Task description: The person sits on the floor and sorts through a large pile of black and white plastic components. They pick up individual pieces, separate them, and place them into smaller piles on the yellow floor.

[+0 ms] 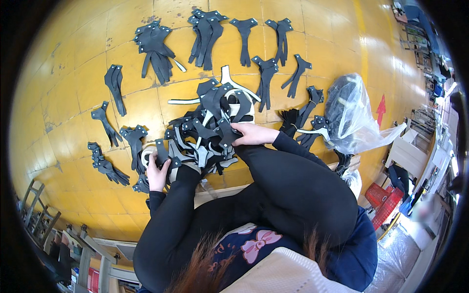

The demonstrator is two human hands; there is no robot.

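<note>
Between my feet lies a heap of black Y-shaped strap pieces (195,128) with small metal studs, some showing pale undersides. My left hand (157,175), at the heap's near left edge, pinches a black strap piece (161,150) between thumb and fingers. On the heap's right side my right hand (256,134) is closed on another black strap piece (227,133), its thumb below and fingers above. The two held pieces are apart. Parts of both pieces blend into the dark heap, so their full outlines cannot be told.
Sorted groups of similar straps lie in an arc on the yellow tiled floor (73,117), including a thick bunch (155,46) at far left. A clear plastic bag (348,115) with dark contents stands at right. Red crates (386,200) and white furniture are farther right; a metal rack (36,207) is at left.
</note>
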